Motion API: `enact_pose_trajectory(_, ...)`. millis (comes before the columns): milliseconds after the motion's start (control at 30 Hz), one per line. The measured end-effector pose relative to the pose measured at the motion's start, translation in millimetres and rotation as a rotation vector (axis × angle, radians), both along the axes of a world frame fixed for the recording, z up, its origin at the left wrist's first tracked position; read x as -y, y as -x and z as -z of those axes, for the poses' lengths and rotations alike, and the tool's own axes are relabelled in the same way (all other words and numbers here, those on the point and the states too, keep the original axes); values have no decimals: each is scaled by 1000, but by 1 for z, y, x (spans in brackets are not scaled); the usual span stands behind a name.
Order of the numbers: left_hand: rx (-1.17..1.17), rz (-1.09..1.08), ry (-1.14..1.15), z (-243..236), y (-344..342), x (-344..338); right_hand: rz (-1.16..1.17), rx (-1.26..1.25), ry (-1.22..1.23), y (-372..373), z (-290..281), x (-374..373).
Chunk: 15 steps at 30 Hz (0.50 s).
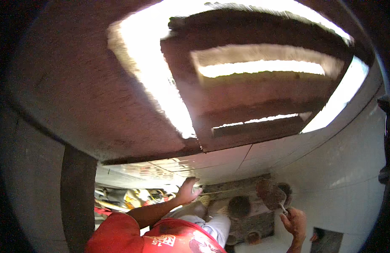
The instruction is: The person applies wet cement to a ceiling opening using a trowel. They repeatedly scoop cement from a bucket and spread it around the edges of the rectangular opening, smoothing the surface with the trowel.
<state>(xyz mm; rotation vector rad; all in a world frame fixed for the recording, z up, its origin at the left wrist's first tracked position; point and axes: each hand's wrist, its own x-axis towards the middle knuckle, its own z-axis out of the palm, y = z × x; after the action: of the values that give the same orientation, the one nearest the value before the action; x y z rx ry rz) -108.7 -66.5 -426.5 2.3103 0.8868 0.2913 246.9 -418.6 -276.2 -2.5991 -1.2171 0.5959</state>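
Note:
My right hand (294, 222) is closed round the handle of a trowel (281, 203), low at the right. The trowel's blade is covered by brown material that looks like mortar, and it hangs over a dark round bucket (286, 190). Left of centre, my left hand (188, 192) is raised in front of a pale tiled wall (220, 162), its fingers apart and holding nothing. I cannot tell whether it touches the wall. Rough brown plaster (93, 101) spreads above the tiles, with bright gaps cut through it.
Another dark round container (239, 206) stands below, between my hands, and a smaller one (254, 237) sits nearer. Pale panelled wall (334, 181) curves up on the right. Brightly coloured clutter (140, 197) lies behind my left forearm, beside a dark upright post (78, 194).

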Motion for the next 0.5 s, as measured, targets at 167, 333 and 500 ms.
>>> enact_pose_trajectory(167, 200, -163, 65, -51, -25, 2, -224, 114, -20, -18, -101, -34)
enact_pose_trajectory(333, 419, -361, 267, -97, -33, 11, -306, 134, -33, -11, -178, -62)
enact_pose_trajectory(500, 608, -414, 427, -128, -38, 11, -368, 153, -25, 9, -231, -88)
